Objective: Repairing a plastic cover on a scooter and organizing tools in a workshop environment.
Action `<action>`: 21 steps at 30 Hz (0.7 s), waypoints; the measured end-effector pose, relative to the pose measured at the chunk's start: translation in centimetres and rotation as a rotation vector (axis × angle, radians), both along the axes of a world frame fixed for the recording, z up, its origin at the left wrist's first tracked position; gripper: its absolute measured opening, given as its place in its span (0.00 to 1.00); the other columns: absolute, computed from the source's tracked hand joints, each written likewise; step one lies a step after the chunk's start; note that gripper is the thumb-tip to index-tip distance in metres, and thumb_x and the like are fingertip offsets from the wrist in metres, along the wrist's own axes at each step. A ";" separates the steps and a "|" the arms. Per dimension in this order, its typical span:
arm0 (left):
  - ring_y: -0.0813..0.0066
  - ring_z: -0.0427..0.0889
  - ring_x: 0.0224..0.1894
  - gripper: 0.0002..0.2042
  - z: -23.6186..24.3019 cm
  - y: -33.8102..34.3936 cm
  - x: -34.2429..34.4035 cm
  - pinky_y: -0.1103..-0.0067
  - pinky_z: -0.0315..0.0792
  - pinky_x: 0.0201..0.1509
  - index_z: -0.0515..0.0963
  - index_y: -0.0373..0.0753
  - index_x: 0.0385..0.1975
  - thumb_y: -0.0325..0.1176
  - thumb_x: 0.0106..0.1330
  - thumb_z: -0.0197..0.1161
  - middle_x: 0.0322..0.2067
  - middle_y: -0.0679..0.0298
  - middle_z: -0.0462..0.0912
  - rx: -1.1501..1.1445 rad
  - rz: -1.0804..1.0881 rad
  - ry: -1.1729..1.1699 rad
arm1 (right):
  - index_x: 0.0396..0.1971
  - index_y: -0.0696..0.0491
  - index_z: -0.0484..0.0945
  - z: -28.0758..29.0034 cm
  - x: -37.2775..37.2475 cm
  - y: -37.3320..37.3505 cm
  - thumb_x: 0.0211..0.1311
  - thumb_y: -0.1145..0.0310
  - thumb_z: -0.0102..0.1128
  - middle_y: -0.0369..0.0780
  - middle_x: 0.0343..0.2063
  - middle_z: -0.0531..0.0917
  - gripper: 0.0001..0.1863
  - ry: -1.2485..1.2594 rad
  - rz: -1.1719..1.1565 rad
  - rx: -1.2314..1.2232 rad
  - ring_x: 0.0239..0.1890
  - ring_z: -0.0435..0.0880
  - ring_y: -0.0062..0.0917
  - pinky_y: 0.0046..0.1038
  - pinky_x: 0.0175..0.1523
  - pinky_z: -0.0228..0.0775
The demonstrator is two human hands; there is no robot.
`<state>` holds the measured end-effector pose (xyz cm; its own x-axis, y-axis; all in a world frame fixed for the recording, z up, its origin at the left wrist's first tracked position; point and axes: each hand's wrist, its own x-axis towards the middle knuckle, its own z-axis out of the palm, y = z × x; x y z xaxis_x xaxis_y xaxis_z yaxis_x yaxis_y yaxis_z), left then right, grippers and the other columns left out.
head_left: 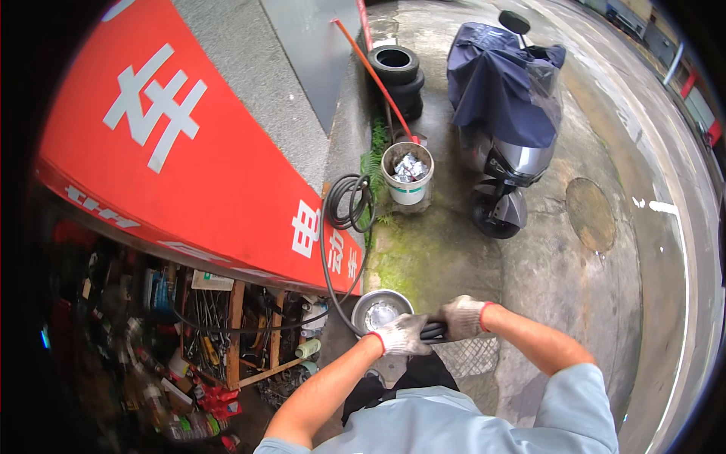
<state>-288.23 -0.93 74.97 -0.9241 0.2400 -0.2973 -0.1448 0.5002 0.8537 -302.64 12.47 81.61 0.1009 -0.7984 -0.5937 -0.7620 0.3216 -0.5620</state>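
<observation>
Both my hands wear pale knit gloves with red cuffs and grip a looped black hose [434, 333] at the lower middle of the head view. My left hand [402, 335] is closed on its left part, my right hand [465, 316] on its right part. Just beyond and left of them, a round metal basin [382, 300] sits on the ground, partly hidden by my left hand. The hose runs up to a hanging coil [340, 216] beside a red sign wall [136, 197].
A wooden rack of tools [236, 325] and clutter stand at lower left. Ahead are a white bucket [404, 193] with crumpled silvery material, a red-handled long tool [370, 72], stacked tires [408, 94] and a covered scooter [499, 98]. A road [665, 227] curves along the right.
</observation>
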 end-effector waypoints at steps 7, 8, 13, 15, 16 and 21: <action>0.47 0.81 0.40 0.23 -0.2 2.4 -0.5 0.61 0.73 0.45 0.74 0.33 0.42 0.46 0.53 0.60 0.35 0.43 0.80 -0.311 0.279 -0.117 | 0.47 0.56 0.77 -7.9 -2.5 8.9 0.58 0.61 0.60 0.46 0.45 0.82 0.20 0.036 -1.302 -0.294 0.49 0.81 0.39 0.35 0.55 0.71; 0.47 0.81 0.39 0.22 -0.5 3.1 -0.1 0.60 0.74 0.43 0.73 0.34 0.43 0.45 0.55 0.60 0.34 0.45 0.80 -0.402 0.252 -0.096 | 0.47 0.57 0.77 -8.2 -2.3 9.1 0.59 0.61 0.60 0.45 0.44 0.82 0.19 -0.124 -1.422 -0.149 0.49 0.81 0.39 0.37 0.55 0.72; 0.47 0.81 0.36 0.22 -0.9 7.2 -0.2 0.61 0.75 0.39 0.71 0.33 0.44 0.42 0.55 0.65 0.32 0.47 0.80 -0.438 0.257 0.206 | 0.43 0.56 0.76 -5.5 0.6 4.6 0.56 0.68 0.62 0.41 0.33 0.81 0.15 -1.365 -1.677 -0.301 0.35 0.83 0.34 0.35 0.41 0.76; 0.46 0.81 0.37 0.22 -0.3 7.2 -0.9 0.61 0.75 0.39 0.71 0.33 0.44 0.41 0.55 0.66 0.33 0.47 0.80 -0.468 0.254 0.176 | 0.36 0.56 0.75 -5.8 0.2 2.9 0.50 0.75 0.62 0.37 0.23 0.77 0.12 -0.994 -1.799 -0.456 0.20 0.78 0.23 0.25 0.26 0.72; 0.47 0.80 0.40 0.24 0.2 6.6 -1.4 0.62 0.74 0.43 0.71 0.32 0.46 0.41 0.55 0.66 0.36 0.46 0.79 -0.437 0.206 0.169 | 0.36 0.56 0.75 -5.5 0.1 2.5 0.50 0.75 0.62 0.37 0.23 0.77 0.12 -0.997 -1.793 -0.453 0.20 0.78 0.23 0.25 0.26 0.72; 0.49 0.73 0.54 0.31 0.9 3.0 -0.5 0.65 0.66 0.59 0.70 0.29 0.53 0.42 0.52 0.67 0.50 0.44 0.73 -0.134 0.303 0.275 | 0.36 0.57 0.75 -2.4 -1.4 4.4 0.43 0.79 0.61 0.34 0.23 0.77 0.15 -0.738 -1.466 -0.563 0.23 0.76 0.19 0.22 0.29 0.70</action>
